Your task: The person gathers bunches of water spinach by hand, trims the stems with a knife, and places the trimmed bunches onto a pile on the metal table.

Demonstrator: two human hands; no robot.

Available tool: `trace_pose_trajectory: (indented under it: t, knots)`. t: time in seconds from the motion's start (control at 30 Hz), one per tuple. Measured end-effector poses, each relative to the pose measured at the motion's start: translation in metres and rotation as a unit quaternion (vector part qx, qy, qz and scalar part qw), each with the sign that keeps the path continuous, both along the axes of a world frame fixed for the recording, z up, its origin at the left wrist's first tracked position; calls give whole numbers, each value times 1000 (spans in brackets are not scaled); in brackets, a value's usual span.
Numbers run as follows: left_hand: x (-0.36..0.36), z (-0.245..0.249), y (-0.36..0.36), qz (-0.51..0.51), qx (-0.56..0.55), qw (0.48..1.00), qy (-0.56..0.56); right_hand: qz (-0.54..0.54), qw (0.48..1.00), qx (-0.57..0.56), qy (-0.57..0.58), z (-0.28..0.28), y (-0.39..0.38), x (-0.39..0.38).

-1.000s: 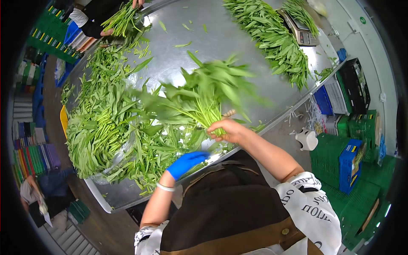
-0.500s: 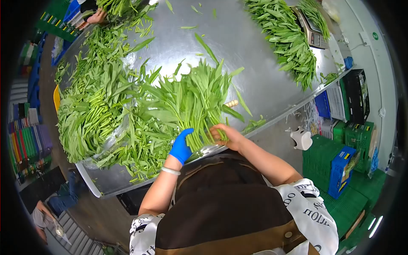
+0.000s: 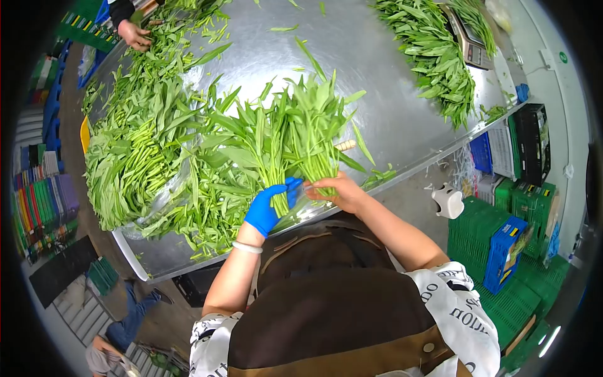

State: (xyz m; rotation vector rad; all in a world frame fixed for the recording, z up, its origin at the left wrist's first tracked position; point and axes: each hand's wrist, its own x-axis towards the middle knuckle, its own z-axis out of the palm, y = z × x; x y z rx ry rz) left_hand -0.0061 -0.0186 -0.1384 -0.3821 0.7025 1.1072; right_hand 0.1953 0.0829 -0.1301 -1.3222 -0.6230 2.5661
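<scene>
My left hand [image 3: 267,210], in a blue glove, is wrapped round the stems of one bunch of leafy greens [image 3: 270,151]. Bare, my right hand [image 3: 339,191] grips the stem ends of a second bunch [image 3: 315,119] just beside it. Both bunches stand with their leaves pointing away from me, over the metal table [image 3: 352,50]. To the left lies a large heap of the same greens [image 3: 141,151], partly on clear plastic. A light-coloured handle [image 3: 345,145] shows just right of the second bunch.
A co-worker's hand [image 3: 134,36] touches the greens at the upper left. At the upper right are a long row of greens [image 3: 433,56] and a scale [image 3: 475,55]. Green crates [image 3: 480,251] stand right of the table. Another person [image 3: 129,320] is at the lower left.
The greens between my hands, massed together before, now form two separate bunches. My left fingers have closed round one. The co-worker's hand no longer holds a raised bunch.
</scene>
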Motion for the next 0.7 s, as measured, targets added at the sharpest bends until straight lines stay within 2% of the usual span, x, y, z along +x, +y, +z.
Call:
trace_pose_trajectory:
  t: [0.1,0.17,0.2,0.27,0.33,0.4,0.43,0.47,0.5,0.57,0.6,0.67,0.7]
  knots:
    - [-1,6,-1,-45,-9,995,92,-10,999,-45,-7,16,4,3]
    - [-4,5,-1,-67,3,987,149,36,998,49,-16,30,15,7]
    - [-7,32,7,-81,19,966,247,59,993,95,-22,44,24,9]
    - [-24,77,8,-52,98,946,303,31,987,143,63,90,44,23]
    - [-45,84,3,36,158,947,278,-2,969,175,173,106,64,41]
    - [-60,46,15,37,44,950,306,-10,974,223,-35,40,88,52]
    - [-61,47,16,13,24,938,345,-15,960,246,-136,18,98,51]
    - [-61,49,21,-8,8,923,385,-30,969,233,-74,39,102,43]
    - [-59,76,26,5,27,940,341,-40,975,219,-14,81,101,34]
    - [-61,91,21,33,74,927,365,-82,977,172,99,120,88,31]
    - [-58,94,23,56,94,916,386,-102,974,188,75,116,87,26]
    - [-48,86,30,44,58,896,438,-144,965,219,25,98,79,9]
    - [-44,77,27,34,59,911,408,-133,967,209,59,92,71,3]
